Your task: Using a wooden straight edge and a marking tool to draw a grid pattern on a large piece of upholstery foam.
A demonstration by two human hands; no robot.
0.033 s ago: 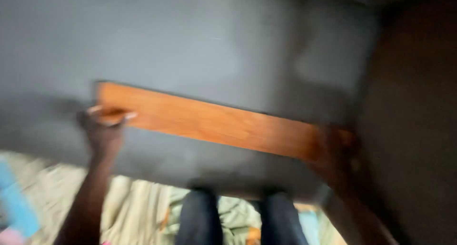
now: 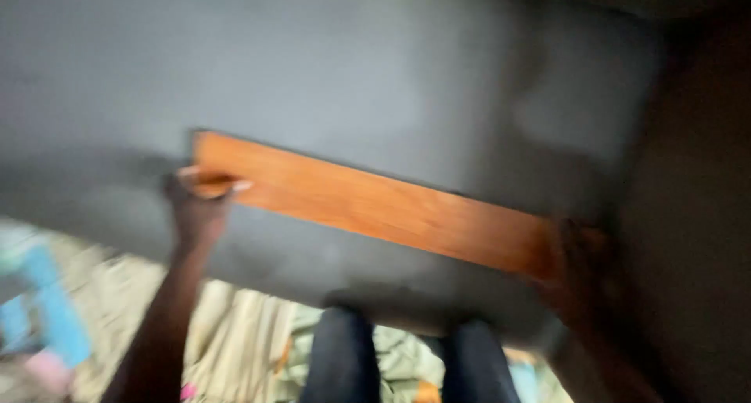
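A broad grey surface point(image 2: 352, 66), smooth and blurred, fills the upper part of the view from nine o'clock across to two o'clock; whether it is a wall or a panel cannot be told. At three o'clock it gives way to a dark brown area point(image 2: 696, 215) with no detail to read. No package, label or sign can be made out anywhere; the whole view is smeared by motion.

A long orange-brown wooden plank point(image 2: 375, 203) lies against the grey surface near the centre, slanting from ten o'clock down to four o'clock. The left hand point(image 2: 197, 207) is at its nine o'clock end, fingers point(image 2: 211, 185) wrapped over the lower corner and gripping it. The right hand point(image 2: 579, 274) is at the four o'clock end, in shadow; it meets the plank's end and seems to clasp it, though its fingers are hard to make out.

At six o'clock two legs in dark trousers point(image 2: 407, 364) are cut off by the lower edge. Around them lies crumpled pale green and cream cloth point(image 2: 250, 332). At eight o'clock a blurred blue object point(image 2: 47, 309) shows, its kind unclear
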